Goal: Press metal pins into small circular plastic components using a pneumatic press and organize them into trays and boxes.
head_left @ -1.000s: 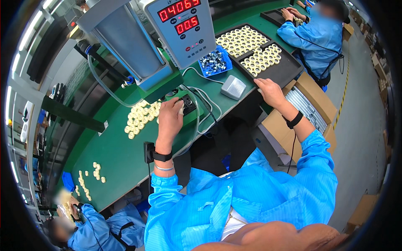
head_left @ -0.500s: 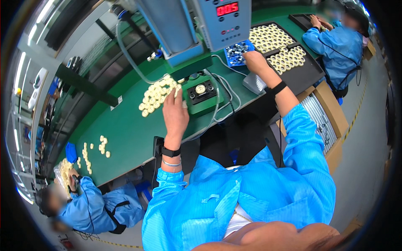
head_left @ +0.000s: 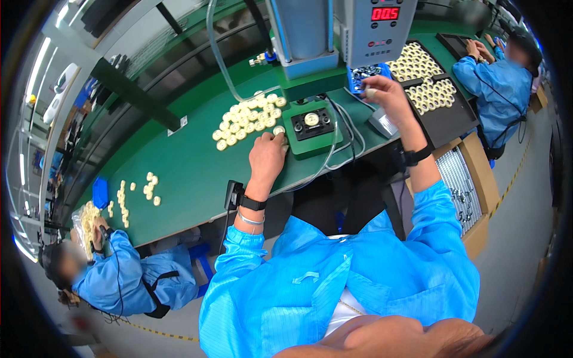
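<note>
On the green bench, my left hand (head_left: 267, 156) has its fingers closed on a cream ring-shaped part (head_left: 279, 130) beside the press base. A loose group of similar cream parts (head_left: 242, 122) lies just beyond it. My right hand (head_left: 388, 98) is raised in front of the blue tray (head_left: 386, 70) of small metal pieces. Its thumb and fingers are pinched together, and whatever is between them is too small to make out. Between my hands, another cream part (head_left: 311, 119) sits in the black fixture (head_left: 322, 128) of the green press base, under the press.
A control box (head_left: 379, 36) with a red display hangs at the press. Black trays (head_left: 450, 116) of cream parts stand on the right, above a cardboard box (head_left: 477, 238) of metal rods. Cables curl beside the fixture. Co-workers sit at far left and right.
My right hand has come up out of the blue tray, fingers pinched. My left hand has drawn a cream part away from the group toward the press base. The view has shifted.
</note>
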Available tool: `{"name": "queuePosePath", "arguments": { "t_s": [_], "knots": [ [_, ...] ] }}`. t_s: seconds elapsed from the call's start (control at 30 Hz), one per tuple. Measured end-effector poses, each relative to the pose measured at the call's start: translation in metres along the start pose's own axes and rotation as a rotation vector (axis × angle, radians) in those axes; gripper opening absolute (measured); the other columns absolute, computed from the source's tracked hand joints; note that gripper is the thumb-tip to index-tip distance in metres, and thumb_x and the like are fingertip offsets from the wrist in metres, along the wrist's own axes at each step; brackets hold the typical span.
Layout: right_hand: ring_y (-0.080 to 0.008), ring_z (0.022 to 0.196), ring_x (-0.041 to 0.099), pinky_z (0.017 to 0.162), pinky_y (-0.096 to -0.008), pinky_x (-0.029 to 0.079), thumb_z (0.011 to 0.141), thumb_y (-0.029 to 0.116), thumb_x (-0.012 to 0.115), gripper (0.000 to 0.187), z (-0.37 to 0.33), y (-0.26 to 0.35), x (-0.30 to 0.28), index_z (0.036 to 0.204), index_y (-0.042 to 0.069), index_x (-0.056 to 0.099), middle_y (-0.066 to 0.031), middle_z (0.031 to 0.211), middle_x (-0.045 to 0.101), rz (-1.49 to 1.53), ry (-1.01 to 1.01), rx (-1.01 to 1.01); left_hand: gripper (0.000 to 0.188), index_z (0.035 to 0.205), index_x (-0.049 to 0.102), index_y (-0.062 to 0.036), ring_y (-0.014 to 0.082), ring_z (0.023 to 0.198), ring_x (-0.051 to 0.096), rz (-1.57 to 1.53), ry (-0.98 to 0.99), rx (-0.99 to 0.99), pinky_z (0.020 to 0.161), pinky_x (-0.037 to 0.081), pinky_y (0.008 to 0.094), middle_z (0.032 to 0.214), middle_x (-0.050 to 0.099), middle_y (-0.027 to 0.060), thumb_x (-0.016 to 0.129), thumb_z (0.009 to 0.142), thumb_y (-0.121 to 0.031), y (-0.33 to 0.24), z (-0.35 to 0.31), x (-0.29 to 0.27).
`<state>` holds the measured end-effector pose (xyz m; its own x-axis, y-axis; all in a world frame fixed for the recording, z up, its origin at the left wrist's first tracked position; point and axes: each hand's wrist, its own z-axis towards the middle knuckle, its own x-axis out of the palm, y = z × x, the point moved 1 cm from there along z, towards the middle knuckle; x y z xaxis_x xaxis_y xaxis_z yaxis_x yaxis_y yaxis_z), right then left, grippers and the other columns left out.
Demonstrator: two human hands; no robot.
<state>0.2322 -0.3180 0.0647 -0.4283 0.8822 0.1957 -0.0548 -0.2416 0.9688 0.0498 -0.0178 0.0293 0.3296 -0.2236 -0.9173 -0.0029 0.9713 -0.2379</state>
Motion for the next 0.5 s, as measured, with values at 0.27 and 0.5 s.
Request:
{"name": "queuePosePath", "arguments": {
  "t_s": [0.27, 0.5],
  "knots": [
    [-0.0234, 0.098, 0.067, 0.090, -0.0362, 0.056, 0.086, -0.010, 0.058, 0.027, -0.019, -0.016, 0.099, 0.111, 0.000, 0.062, -0.0112, 0.106, 0.066, 0.476, 0.124, 0.091, 0.040, 0.121, 0.062, -0.0064, 0.0330, 0.083, 0.061, -0.029, -0.113, -0.001, 0.069, 0.051, 0.0438, 0.096, 0.060, 0.0149, 0.061, 0.081, -0.003, 0.001, -0.022, -0.003],
    [-0.0219, 0.099, 0.067, 0.090, -0.0338, 0.055, 0.085, -0.010, 0.059, 0.029, -0.019, -0.021, 0.131, 0.112, -0.001, 0.061, -0.0122, 0.108, 0.066, 0.581, 0.131, 0.117, 0.048, 0.128, 0.058, -0.0061, 0.0268, 0.076, 0.063, -0.390, -0.237, -0.143, 0.070, 0.052, 0.0365, 0.101, 0.061, 0.0136, 0.063, 0.081, 0.002, 0.008, -0.058, 0.004]
  ]
}}
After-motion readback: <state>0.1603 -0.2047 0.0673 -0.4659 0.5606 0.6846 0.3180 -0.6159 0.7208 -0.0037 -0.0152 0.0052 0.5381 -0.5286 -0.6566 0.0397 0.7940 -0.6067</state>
